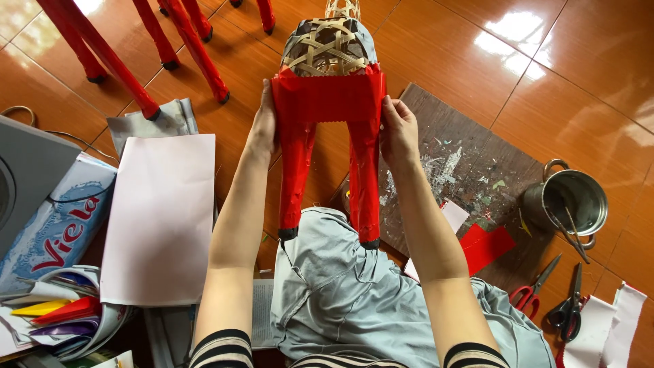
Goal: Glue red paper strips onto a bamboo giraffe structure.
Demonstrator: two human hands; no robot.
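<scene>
A woven bamboo frame [327,46], partly papered in grey, has a band of red paper [327,97] around its lower part and two red legs with black tips [364,184] that rest on my grey-trousered lap [327,286]. My left hand [263,126] presses flat against the left edge of the red band. On the band's right edge, my right hand [397,133] holds with fingers bent onto the paper. The frame points away from me.
More red legs [184,41] stand at the upper left on the orange tile floor. A white sheet [160,218] and coloured papers [61,313] lie left. Right: a paint-stained wooden board [470,157], a metal pot [569,201], red paper scraps [487,245], two pairs of scissors [552,300].
</scene>
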